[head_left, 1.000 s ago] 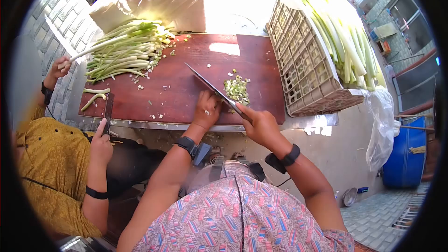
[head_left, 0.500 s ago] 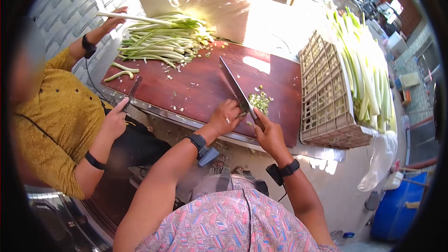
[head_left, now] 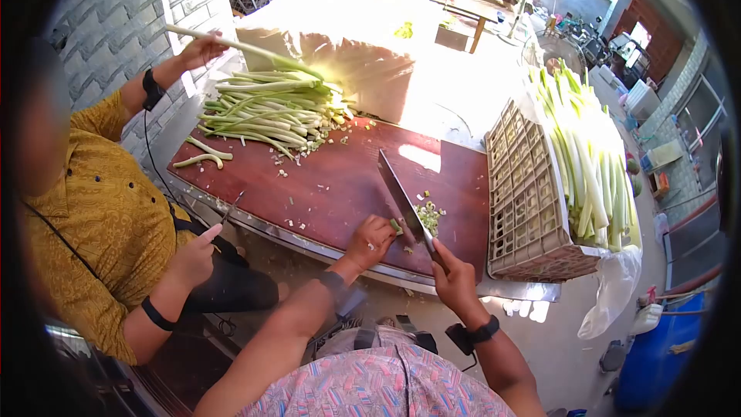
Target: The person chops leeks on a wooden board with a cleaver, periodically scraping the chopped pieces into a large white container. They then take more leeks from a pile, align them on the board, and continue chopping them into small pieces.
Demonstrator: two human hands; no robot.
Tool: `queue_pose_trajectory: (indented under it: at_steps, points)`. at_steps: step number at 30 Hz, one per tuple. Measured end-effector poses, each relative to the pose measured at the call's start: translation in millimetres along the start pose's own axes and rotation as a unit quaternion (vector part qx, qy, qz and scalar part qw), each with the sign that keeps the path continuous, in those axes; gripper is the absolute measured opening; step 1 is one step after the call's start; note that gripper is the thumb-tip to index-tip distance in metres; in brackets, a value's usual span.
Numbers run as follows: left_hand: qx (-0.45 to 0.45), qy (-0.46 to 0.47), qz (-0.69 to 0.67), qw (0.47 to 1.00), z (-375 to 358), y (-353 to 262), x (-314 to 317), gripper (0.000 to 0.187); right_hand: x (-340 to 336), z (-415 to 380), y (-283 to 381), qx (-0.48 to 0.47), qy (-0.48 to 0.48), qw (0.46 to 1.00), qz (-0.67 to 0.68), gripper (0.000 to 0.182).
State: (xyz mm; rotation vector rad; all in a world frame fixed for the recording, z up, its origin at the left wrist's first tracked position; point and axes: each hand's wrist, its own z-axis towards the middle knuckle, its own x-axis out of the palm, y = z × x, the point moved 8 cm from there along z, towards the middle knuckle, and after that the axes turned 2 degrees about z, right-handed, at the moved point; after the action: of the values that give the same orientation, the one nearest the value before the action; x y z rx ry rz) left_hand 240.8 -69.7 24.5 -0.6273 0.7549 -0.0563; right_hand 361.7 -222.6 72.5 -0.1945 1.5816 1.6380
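My right hand (head_left: 455, 274) is wrapped round the handle of a large kitchen knife (head_left: 401, 197), its blade slanting up and left over the red-brown board (head_left: 340, 193). Close to the blade, my left hand (head_left: 370, 242) has its fingers curled round a short green onion piece (head_left: 397, 226), of which only the green end shows. Chopped green onion (head_left: 431, 218) lies in a small heap just right of the knife. A big pile of trimmed green onions (head_left: 270, 112) covers the board's far left, with scraps scattered around it.
At the left a co-worker in a yellow shirt (head_left: 116, 216) holds a long green onion (head_left: 239, 45) and a small knife (head_left: 234, 205). A plastic crate (head_left: 525, 193) of green onions (head_left: 583, 162) stands at the board's right. Behind the board is a pale, sunlit box (head_left: 363, 73).
The view has tilted up, so everything sits lower in it. My knife has come slightly away from my left hand. The co-worker's long green onion now slants over the pile.
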Motion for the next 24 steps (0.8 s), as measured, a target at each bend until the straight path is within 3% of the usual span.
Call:
queue_pose_trajectory:
  at_steps: [2,4,10,20,24]
  points:
    - [-0.009,0.006,0.001,1.0,-1.0,0.8,0.4,0.012,-14.9,-10.7,14.6,-0.021,-0.014,1.0,-0.006,0.051]
    - [-0.014,0.014,0.0,1.0,-1.9,4.8,4.2,0.011,-15.7,-22.6,21.7,0.021,0.053,0.995,-0.077,0.048]
    - [0.041,-0.016,0.01,0.999,-1.0,3.6,8.4,0.01,-13.0,-39.0,38.2,-0.012,0.041,0.987,-0.154,0.048]
    - [0.03,-0.009,0.051,0.998,-3.2,2.2,8.0,0.008,4.4,-20.7,21.6,-0.009,0.076,0.983,-0.166,0.049]
    - [0.013,-0.005,0.051,0.999,-3.4,3.5,7.4,0.009,17.7,0.9,3.5,-0.041,0.043,0.991,-0.119,0.05]
